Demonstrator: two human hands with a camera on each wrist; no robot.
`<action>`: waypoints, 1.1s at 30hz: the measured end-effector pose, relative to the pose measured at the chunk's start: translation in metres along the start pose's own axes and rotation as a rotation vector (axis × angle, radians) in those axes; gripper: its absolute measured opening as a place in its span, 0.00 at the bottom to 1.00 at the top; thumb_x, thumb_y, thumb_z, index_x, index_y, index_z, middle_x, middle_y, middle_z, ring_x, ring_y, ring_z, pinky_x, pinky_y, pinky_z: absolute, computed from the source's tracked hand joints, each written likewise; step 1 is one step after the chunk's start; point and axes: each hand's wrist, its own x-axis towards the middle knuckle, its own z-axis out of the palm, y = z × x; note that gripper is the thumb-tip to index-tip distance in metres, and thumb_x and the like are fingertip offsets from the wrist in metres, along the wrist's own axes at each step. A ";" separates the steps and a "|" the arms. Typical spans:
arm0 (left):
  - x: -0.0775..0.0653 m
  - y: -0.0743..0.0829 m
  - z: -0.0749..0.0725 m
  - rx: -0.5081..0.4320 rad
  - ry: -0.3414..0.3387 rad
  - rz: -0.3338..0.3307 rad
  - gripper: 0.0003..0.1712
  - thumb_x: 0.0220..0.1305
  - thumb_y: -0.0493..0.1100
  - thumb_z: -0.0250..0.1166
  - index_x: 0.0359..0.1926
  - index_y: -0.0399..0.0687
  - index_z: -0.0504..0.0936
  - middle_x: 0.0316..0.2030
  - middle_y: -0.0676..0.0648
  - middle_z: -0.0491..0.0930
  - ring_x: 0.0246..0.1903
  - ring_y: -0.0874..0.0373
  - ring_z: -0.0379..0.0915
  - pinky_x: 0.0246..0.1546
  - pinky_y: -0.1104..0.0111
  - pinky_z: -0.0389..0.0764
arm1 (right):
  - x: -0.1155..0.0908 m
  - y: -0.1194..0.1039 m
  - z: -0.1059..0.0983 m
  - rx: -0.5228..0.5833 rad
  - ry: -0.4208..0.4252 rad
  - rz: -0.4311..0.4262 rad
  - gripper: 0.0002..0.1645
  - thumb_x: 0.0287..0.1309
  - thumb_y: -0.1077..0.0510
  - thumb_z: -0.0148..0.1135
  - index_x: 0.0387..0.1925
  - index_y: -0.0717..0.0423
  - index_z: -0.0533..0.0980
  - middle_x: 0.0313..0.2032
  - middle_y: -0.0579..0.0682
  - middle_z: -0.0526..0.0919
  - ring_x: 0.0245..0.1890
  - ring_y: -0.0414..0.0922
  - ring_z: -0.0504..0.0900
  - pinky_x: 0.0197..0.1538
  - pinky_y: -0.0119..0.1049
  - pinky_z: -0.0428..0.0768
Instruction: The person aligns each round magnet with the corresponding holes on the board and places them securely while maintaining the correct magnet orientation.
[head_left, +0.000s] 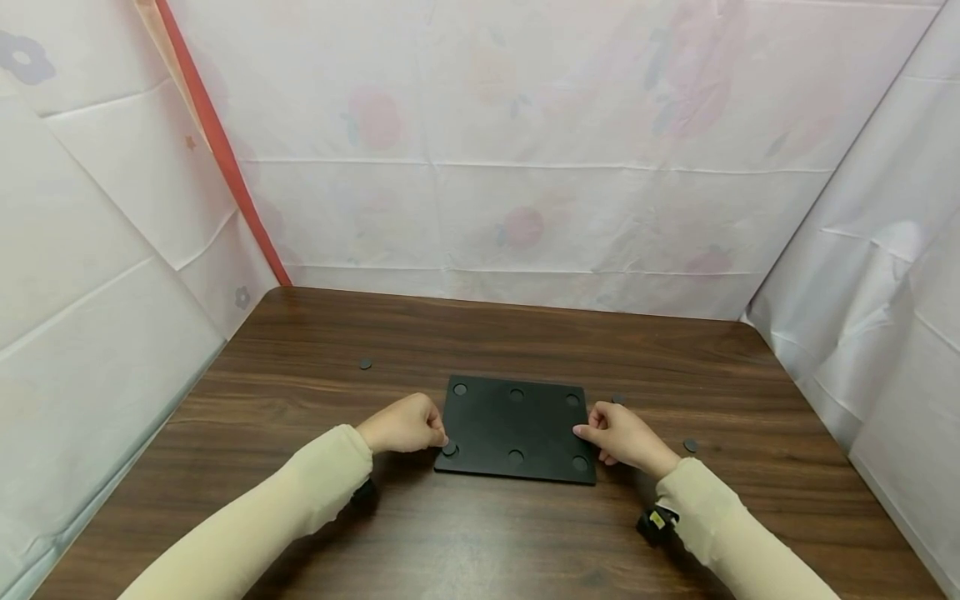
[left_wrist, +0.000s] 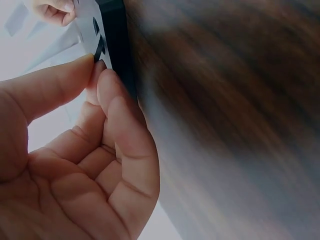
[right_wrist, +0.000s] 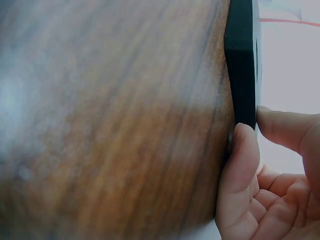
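Note:
A flat black rectangular board [head_left: 487, 421] with several round recesses along its long sides lies on the wooden table. At its near-left recess, my left hand [head_left: 408, 423] pinches a small black disc [head_left: 450, 448] between thumb and fingertips. In the left wrist view the disc [left_wrist: 99, 49] stands tilted on edge, close over the board's top face. My right hand [head_left: 628, 435] holds the board's right edge, its thumb on the top face. The right wrist view shows the index fingertip [right_wrist: 245, 131] against the board's side.
One loose black disc [head_left: 365, 363] lies on the table [head_left: 315, 333] to the far left. Another disc [head_left: 617, 399] sits just behind the right hand, and a third disc [head_left: 691, 446] lies right of it. White patterned cloth [head_left: 480, 208] hangs behind the table and along both sides.

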 end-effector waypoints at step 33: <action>-0.002 0.009 0.012 0.123 0.123 -0.014 0.18 0.57 0.34 0.68 0.12 0.43 0.78 0.23 0.53 0.84 0.12 0.64 0.57 0.23 0.71 0.68 | -0.001 -0.001 0.000 -0.009 0.004 0.002 0.18 0.66 0.51 0.62 0.28 0.57 0.67 0.19 0.51 0.71 0.18 0.45 0.77 0.24 0.38 0.79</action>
